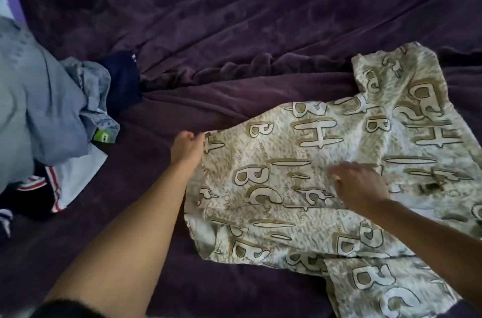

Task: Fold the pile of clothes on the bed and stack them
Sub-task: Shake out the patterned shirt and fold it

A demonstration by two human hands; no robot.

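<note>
The left hand [186, 147] pinches the left edge of the printed cloth [263, 161], its fingers [193, 136] closed on the hem. The right hand [361, 186] lies on the middle of the cloth with its fingers [339, 174] spread and grasping nothing, though blur makes that less certain. The cloth is spread on the bed [234, 18], running right from the left fingers and under the right ones.

The likely fault is a crooked fold. The grip holds only one point of the hem, so the slack edge nearer the body could trail or double under if the cloth is lifted over. If the right fingers press too lightly, the whole cloth may slide across the soft blanket [161, 213] rather than crease. The cloth is already rumpled beyond the right fingers, and a fold laid over that would trap the wrinkles. The blanket itself is ridged just past the left fingers and could drag along with the cloth.

As for edges, the far corner beyond the right fingers is turned and uneven, and the part nearest the body runs out of view at the lower right, so its outline cannot be told. There is open bed beyond both hands and to the left of the left fingers. The unfolded pile [52, 114] sits well to the left of them, apart from the cloth, so I judge there is room for a stack between.
</note>
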